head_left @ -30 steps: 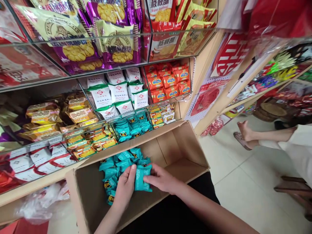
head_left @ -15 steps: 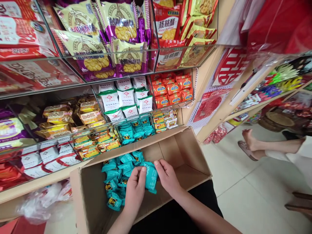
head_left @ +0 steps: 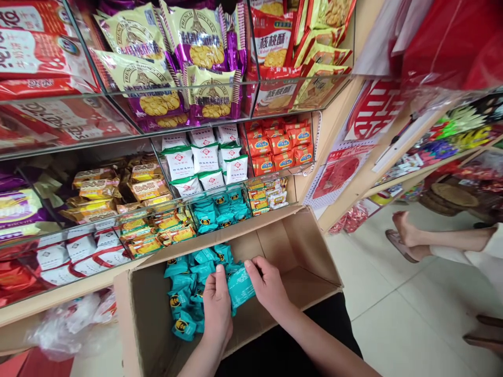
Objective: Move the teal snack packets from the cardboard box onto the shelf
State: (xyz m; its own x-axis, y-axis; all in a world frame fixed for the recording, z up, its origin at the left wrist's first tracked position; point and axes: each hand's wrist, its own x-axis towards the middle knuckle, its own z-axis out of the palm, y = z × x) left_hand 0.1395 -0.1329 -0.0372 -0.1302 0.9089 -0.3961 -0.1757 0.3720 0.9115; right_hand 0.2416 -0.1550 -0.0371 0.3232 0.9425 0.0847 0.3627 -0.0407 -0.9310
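A teal snack packet [head_left: 241, 287] with fine print on its face is held up over an open cardboard box [head_left: 135, 314]. My right hand [head_left: 271, 289] pinches its right edge between thumb and fingers. At the packet's left edge, my left hand [head_left: 217, 306] is closed with the thumb pointing up; its fingertips are partly hidden. Several matching teal packets [head_left: 184, 324] with black-and-gold emblems lie in the left part of the box, below and left of my hands.
Behind the box, a shelf holds teal packets [head_left: 226, 209], white-and-green packets [head_left: 204, 157], red packets [head_left: 280, 144] and large purple biscuit bags [head_left: 204, 42] behind clear panels. Plastic bags [head_left: 74, 324] lie at lower left. A person's leg [head_left: 444, 241] shows on the tiled floor [head_left: 377, 324] at right.
The packet has turned so its printed face lies more sideways. My left thumb has shifted left off its top corner, and my right hand has moved slightly left.
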